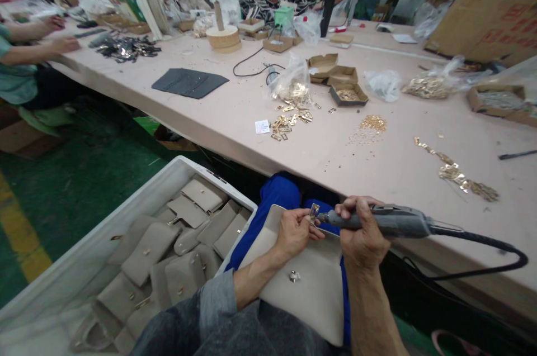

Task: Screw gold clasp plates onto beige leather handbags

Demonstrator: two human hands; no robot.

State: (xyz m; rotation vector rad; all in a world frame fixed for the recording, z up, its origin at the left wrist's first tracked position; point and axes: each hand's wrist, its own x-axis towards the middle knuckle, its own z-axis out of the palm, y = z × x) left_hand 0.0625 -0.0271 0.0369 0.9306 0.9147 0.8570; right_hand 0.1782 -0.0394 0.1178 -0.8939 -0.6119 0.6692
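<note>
In my right hand [364, 230] is a grey electric screwdriver [394, 221], held level with its black cord trailing off to the right. Its tip meets a small gold metal plate [314, 209] that my left hand [296, 233] pinches between thumb and fingers. Whether a screw sits at the tip is too small to tell. Across my lap lies a beige bag [310, 294], its upper edge just under both hands. A shiny metal clasp [294, 276] shows on the bag's face, below my left hand.
Left of my lap, a white bin [180, 163] holds several beige bags [151, 252]. On the table [235, 115] lie gold plates [289, 121], tiny screws [372, 123], more gold fittings [461, 177], a dark sheet [188, 83] and small boxes [348, 95]. Other people work at the far left and back.
</note>
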